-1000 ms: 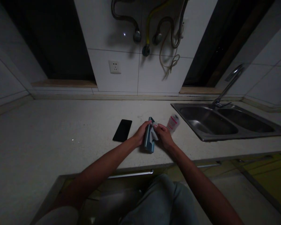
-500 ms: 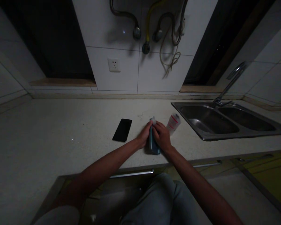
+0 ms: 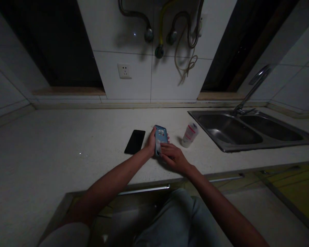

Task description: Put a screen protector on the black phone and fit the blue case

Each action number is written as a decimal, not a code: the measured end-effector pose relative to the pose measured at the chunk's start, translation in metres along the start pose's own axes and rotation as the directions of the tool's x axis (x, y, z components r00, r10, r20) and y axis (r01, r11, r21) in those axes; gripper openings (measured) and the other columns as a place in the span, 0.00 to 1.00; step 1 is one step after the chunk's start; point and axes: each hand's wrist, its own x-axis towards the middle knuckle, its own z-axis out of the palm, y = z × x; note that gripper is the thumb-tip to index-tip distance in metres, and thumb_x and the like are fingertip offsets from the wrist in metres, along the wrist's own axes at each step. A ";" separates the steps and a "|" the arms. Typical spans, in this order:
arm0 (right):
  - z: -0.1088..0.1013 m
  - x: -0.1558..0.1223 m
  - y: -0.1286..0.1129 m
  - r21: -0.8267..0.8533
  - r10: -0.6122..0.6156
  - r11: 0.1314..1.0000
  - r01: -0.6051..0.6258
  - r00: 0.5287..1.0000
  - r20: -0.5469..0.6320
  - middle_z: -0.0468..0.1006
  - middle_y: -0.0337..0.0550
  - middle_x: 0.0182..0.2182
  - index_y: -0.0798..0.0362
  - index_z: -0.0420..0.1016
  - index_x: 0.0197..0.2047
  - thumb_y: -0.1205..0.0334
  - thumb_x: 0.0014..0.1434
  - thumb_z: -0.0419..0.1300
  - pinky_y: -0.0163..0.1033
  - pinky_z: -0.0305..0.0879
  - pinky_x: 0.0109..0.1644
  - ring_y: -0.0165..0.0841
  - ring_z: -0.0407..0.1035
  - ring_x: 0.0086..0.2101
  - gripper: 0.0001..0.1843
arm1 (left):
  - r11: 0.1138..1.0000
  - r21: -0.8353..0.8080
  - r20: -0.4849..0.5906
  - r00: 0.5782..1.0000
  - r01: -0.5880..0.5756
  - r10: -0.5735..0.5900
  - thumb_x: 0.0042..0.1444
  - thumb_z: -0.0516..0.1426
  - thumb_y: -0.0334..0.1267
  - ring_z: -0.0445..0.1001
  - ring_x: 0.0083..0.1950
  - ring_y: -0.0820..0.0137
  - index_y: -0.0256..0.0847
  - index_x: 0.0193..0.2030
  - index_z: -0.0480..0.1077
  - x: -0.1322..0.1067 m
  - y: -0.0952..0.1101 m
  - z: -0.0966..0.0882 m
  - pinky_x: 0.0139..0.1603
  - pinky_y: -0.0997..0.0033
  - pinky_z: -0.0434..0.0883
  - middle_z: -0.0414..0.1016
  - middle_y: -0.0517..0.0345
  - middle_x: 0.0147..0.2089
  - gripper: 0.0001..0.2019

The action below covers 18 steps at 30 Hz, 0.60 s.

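Observation:
A blue phone case [image 3: 161,134] lies back-up near the counter's front edge. My left hand [image 3: 151,144] grips its left side, fingers curled round the edge. My right hand [image 3: 173,157] covers the case's near end, its fingers pinched on a small whitish wipe [image 3: 158,148] pressed against the case. A black phone [image 3: 135,141] lies flat on the counter just left of my left hand. A small white bottle with a red label [image 3: 190,135] stands just right of the case.
A steel double sink [image 3: 247,128] with a tap [image 3: 254,85] fills the counter's right end. The pale counter [image 3: 67,144] stretches left. A wall socket [image 3: 124,71] and hanging hoses [image 3: 175,37] are on the tiled wall behind. My knees are below the counter edge.
The case stood on its long edge between my hands; now it lies flat, back up, slightly farther from me. My right hand has slid from its top end to its near end with the wipe.

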 end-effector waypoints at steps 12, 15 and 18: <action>-0.005 -0.042 0.001 -0.419 0.051 0.908 -0.021 0.997 0.061 0.81 0.53 0.48 0.53 0.78 0.50 0.69 0.62 0.53 0.53 0.68 0.59 0.43 0.75 0.50 0.17 | 0.996 0.071 0.011 0.998 0.056 -0.057 0.65 0.40 0.61 0.74 0.25 0.66 0.36 0.33 0.74 0.002 0.006 0.005 0.28 0.67 0.73 0.77 0.49 0.27 0.33; -0.002 -0.034 0.006 -0.470 0.119 0.877 -0.101 0.993 0.009 0.80 0.54 0.50 0.54 0.78 0.50 0.69 0.61 0.54 0.51 0.70 0.58 0.44 0.73 0.51 0.17 | 0.995 0.073 0.020 0.997 0.074 -0.075 0.65 0.41 0.61 0.73 0.23 0.67 0.36 0.31 0.74 0.006 0.006 0.004 0.28 0.68 0.72 0.75 0.50 0.25 0.33; 0.000 -0.018 0.015 -0.514 0.231 0.821 -0.247 0.968 -0.097 0.76 0.57 0.54 0.54 0.79 0.49 0.70 0.62 0.55 0.53 0.70 0.55 0.47 0.71 0.52 0.16 | 0.991 0.074 0.011 0.994 0.109 -0.110 0.64 0.45 0.60 0.72 0.22 0.68 0.37 0.32 0.74 0.007 0.005 0.004 0.29 0.69 0.72 0.75 0.52 0.24 0.30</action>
